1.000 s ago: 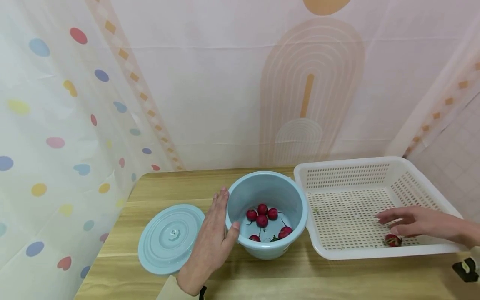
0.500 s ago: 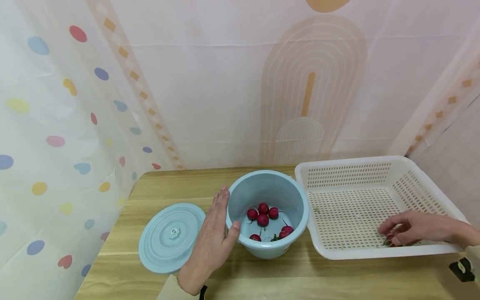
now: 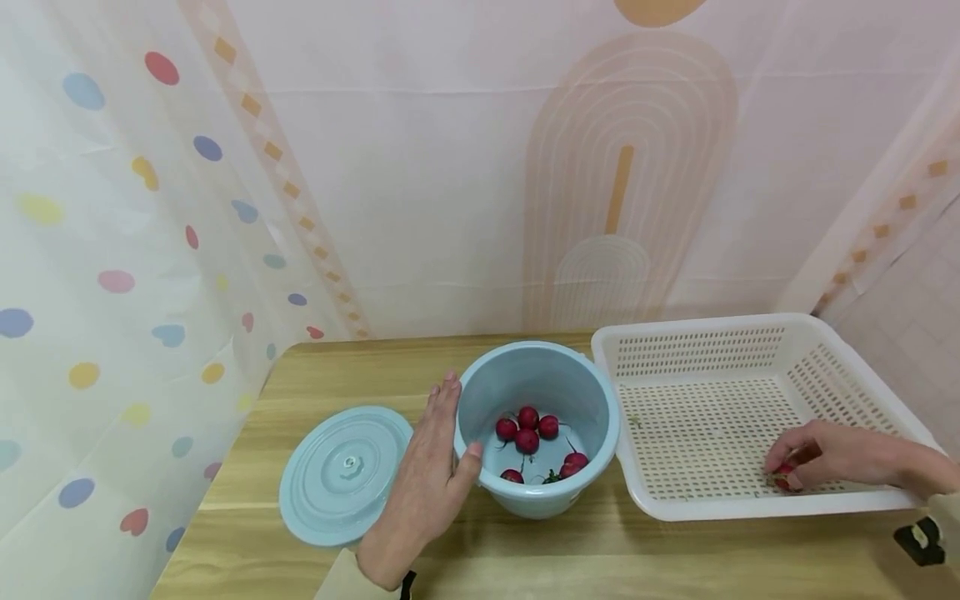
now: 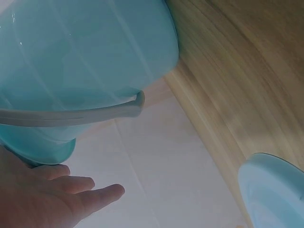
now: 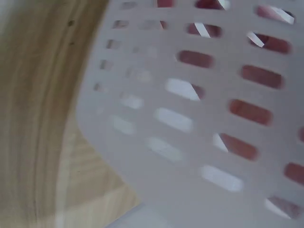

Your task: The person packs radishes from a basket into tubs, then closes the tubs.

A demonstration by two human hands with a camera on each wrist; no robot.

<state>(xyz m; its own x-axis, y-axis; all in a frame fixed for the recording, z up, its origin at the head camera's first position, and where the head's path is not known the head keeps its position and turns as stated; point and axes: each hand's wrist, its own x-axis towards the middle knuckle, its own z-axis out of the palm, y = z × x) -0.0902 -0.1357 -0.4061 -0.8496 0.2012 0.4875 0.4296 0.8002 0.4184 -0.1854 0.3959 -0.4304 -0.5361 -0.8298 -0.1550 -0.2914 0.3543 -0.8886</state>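
Observation:
My left hand (image 3: pixel 423 492) rests with straight fingers against the left side of the light blue bucket (image 3: pixel 536 375) at its rim. Several red radishes (image 3: pixel 527 441) lie on the bucket's bottom, some with thin roots. My right hand (image 3: pixel 847 454) is inside the white slotted basket (image 3: pixel 697 408), pinching a radish (image 3: pixel 782 478) between thumb and fingers, low near the front wall. In the left wrist view the bucket's grey handle (image 4: pixel 71 116) crosses its side above my fingers. Only the basket's wall (image 5: pixel 142 152) shows in the right wrist view, with parts of my hand visible through the slots.
A round light blue lid (image 3: pixel 345 467) lies flat on the wooden table (image 3: pixel 322 367), left of my left hand. Bucket and basket stand close together. Behind the table hangs a patterned curtain (image 3: pixel 435 167). Small green scraps (image 3: pixel 634 421) lie in the basket.
The right hand has lowered onto the radish in the basket and its fingers have closed round it. The left hand stays at the bucket.

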